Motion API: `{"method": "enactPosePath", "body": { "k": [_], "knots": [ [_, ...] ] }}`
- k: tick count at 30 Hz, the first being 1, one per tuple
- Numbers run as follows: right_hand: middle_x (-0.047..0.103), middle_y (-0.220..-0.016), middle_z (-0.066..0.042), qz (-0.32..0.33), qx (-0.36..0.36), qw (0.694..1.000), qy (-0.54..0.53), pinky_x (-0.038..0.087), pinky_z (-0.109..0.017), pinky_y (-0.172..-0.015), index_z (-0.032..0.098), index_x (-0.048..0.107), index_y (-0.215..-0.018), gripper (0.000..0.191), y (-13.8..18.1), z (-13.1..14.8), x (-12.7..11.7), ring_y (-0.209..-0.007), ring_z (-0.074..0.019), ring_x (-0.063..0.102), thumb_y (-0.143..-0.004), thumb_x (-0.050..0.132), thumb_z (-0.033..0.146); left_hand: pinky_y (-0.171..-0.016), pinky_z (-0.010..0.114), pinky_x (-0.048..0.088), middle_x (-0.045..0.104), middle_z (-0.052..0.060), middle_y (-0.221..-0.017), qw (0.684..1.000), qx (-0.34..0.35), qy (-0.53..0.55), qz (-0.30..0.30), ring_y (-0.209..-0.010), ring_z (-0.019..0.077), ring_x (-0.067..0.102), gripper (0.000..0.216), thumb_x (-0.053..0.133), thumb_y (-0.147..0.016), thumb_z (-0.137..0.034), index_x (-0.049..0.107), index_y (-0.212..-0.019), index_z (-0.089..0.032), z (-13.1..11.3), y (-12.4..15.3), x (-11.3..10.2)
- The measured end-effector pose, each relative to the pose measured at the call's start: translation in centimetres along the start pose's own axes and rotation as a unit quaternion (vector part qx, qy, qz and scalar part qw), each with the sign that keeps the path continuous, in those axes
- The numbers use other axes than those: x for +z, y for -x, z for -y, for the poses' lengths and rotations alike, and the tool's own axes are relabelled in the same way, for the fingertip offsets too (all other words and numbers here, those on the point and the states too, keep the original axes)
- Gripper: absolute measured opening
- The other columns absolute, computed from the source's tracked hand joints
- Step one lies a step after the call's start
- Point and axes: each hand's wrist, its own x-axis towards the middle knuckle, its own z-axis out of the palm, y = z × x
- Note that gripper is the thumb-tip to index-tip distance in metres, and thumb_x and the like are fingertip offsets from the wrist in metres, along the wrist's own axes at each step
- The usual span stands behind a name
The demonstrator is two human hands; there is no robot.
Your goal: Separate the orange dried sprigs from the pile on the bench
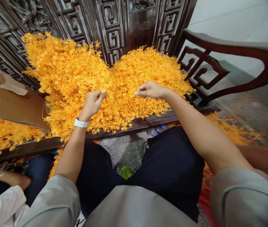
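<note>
The left hand (pixel 93 101) and right hand (pixel 151 90) were apart from each other over the orange flowers (pixel 77 74), both curled; whether either gripped anything, I could not tell. The flowers lay heaped on the counter (pixel 148 121) against its carved back (pixel 140 31), beside a box (pixel 15 101).

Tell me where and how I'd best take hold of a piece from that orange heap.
I'd pinch a loose piece along the front of the orange heap, coming from above on the seated person's side. There, thin frilly tips stick out over the bench edge, so they look easy to catch. The back lies against the carved panel, leaving less room there.
</note>
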Motion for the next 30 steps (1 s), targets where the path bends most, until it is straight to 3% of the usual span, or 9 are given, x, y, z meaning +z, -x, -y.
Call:
{"method": "enactPosePath", "body": {
  "k": [4,6,8,11,15,18,21,26,30],
  "knots": [
    [0.07,-0.099,-0.013,-0.176,-0.048,0.969,-0.168,0.054,-0.043,-0.074,0.023,0.072,-0.107,0.076,-1.6,2.1,1.2,-0.085,-0.0268,0.062,-0.086,0.05,0.092,-0.061,0.031,0.025,0.037,-0.002,-0.054,1.0,0.021,0.001,0.003,-0.056,0.0146,0.034,0.052,0.066,-0.101,-0.044,0.047,-0.058,-0.021,-0.8,0.1,1.2],
    [0.07,-0.098,-0.016,-0.182,-0.019,0.96,-0.214,0.055,-0.045,-0.073,0.021,0.07,-0.111,0.089,-2.5,3.4,2.5,-0.087,-0.0296,0.064,-0.088,0.03,0.098,-0.062,0.033,0.024,0.032,-0.003,-0.054,0.999,0.043,-0.021,0.002,-0.055,0.0143,0.031,0.057,0.065,-0.101,-0.042,0.036,-0.057,-0.021,-1.3,0.1,1.8],
    [0.069,-0.092,-0.015,-0.142,0.003,0.962,-0.235,0.055,-0.043,-0.068,0.02,0.068,-0.109,0.093,-2.9,4.8,4.7,-0.08,-0.0281,0.064,-0.088,0.024,0.099,-0.066,0.035,0.023,0.03,-0.004,-0.054,0.996,0.072,-0.059,-0.003,-0.054,0.014,0.029,0.058,0.064,-0.103,-0.039,0.03,-0.059,-0.021,-1.5,0.2,2.3],
    [0.066,-0.078,-0.008,-0.095,-0.019,0.976,-0.197,0.048,-0.035,-0.056,0.022,0.062,-0.093,0.078,-2.5,7.0,8.6,-0.063,-0.0197,0.059,-0.087,0.043,0.098,-0.07,0.036,0.025,0.035,-0.004,-0.054,0.986,0.096,-0.136,-0.002,-0.057,0.0154,0.034,0.053,0.062,-0.103,-0.034,0.033,-0.061,-0.022,-1.2,0.4,2.8],
    [0.056,-0.06,0.0,-0.151,-0.113,0.97,-0.152,0.04,-0.026,-0.05,0.021,0.053,-0.072,0.065,-2.0,8.2,10.6,-0.052,-0.0107,0.05,-0.091,0.065,0.082,-0.075,0.038,0.029,0.044,-0.002,-0.057,0.967,0.117,-0.222,0.053,-0.065,0.0187,0.046,0.043,0.059,-0.104,-0.029,0.043,-0.065,-0.022,-1.2,0.6,2.9],
    [0.053,-0.054,0.003,-0.196,-0.114,0.958,-0.178,0.036,-0.024,-0.046,0.018,0.061,-0.074,0.056,-2.0,8.1,9.5,-0.046,-0.0082,0.045,-0.098,0.067,0.068,-0.075,0.038,0.03,0.048,0.0,-0.059,0.962,0.133,-0.227,0.071,-0.067,0.0196,0.049,0.047,0.051,-0.109,-0.038,0.044,-0.065,-0.022,-1.9,0.4,2.6],
    [0.054,-0.053,0.004,-0.198,-0.118,0.954,-0.193,0.036,-0.024,-0.044,0.016,0.067,-0.077,0.049,-1.9,8.5,8.0,-0.044,-0.0076,0.044,-0.099,0.069,0.06,-0.074,0.038,0.029,0.053,0.002,-0.062,0.962,0.132,-0.231,0.053,-0.067,0.02,0.051,0.049,0.046,-0.112,-0.044,0.047,-0.068,-0.022,-2.8,0.1,2.7],
    [0.053,-0.057,0.004,-0.204,-0.124,0.969,-0.068,0.034,-0.02,-0.047,0.015,0.069,-0.075,0.048,-0.1,8.4,4.8,-0.049,-0.0063,0.047,-0.095,0.074,0.059,-0.075,0.037,0.034,0.066,0.005,-0.072,0.967,0.124,-0.213,0.057,-0.074,0.0211,0.06,0.045,0.043,-0.113,-0.042,0.06,-0.077,-0.021,-3.7,-1.2,6.0],
    [0.055,-0.086,0.001,-0.208,-0.065,0.976,0.018,0.037,-0.025,-0.068,0.007,0.073,-0.1,0.061,5.7,6.1,-0.4,-0.083,-0.011,0.072,-0.114,0.034,0.052,-0.078,0.038,0.034,0.072,0.009,-0.081,0.956,0.109,-0.261,0.076,-0.08,0.0247,0.064,0.041,0.044,-0.111,-0.04,0.07,-0.089,-0.018,-3.6,-1.5,6.7]
  ]
}}
